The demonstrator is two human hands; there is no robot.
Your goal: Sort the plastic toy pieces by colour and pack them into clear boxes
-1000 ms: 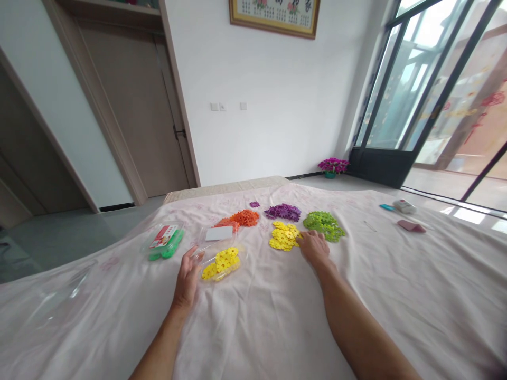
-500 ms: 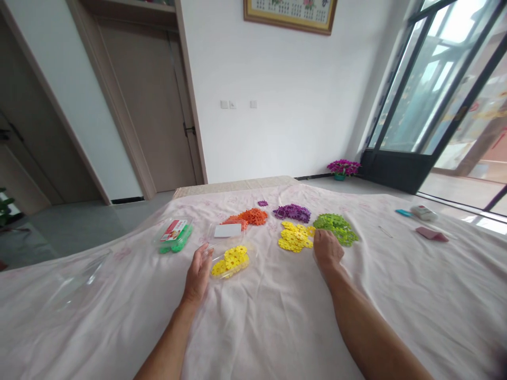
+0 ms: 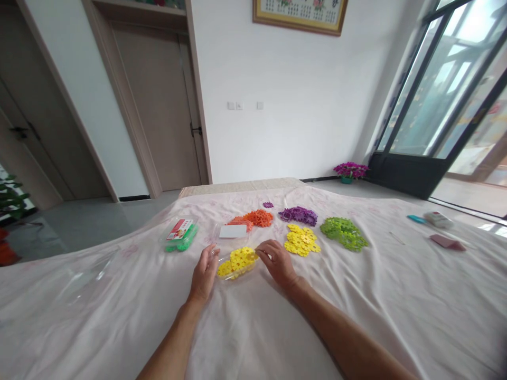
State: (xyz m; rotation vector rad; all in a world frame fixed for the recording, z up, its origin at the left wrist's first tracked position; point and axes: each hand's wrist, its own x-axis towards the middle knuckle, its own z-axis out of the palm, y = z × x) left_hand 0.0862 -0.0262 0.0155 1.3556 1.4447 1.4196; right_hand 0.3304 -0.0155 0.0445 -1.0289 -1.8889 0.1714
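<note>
A clear plastic box holds several yellow flower-shaped plastic pieces. My left hand grips the box's left end, thumb and fingers at its rim. Over the right end of the box, my right hand pinches a yellow flower-shaped piece by its edge, fingertips closed. To the right of that hand lies a loose pile of yellow pieces. Behind the box is a clear lid with a white label, partly in front of a pile of orange pieces.
Purple pieces and green pieces lie in piles on the cloth-covered table. A labelled box of green pieces sits at left, near clear plastic packaging. At far right are a white packet and a pink cloth.
My right hand has moved left from the loose yellow pile to the box, bringing a yellow piece. My left hand stays at the box. The view has shifted slightly.
</note>
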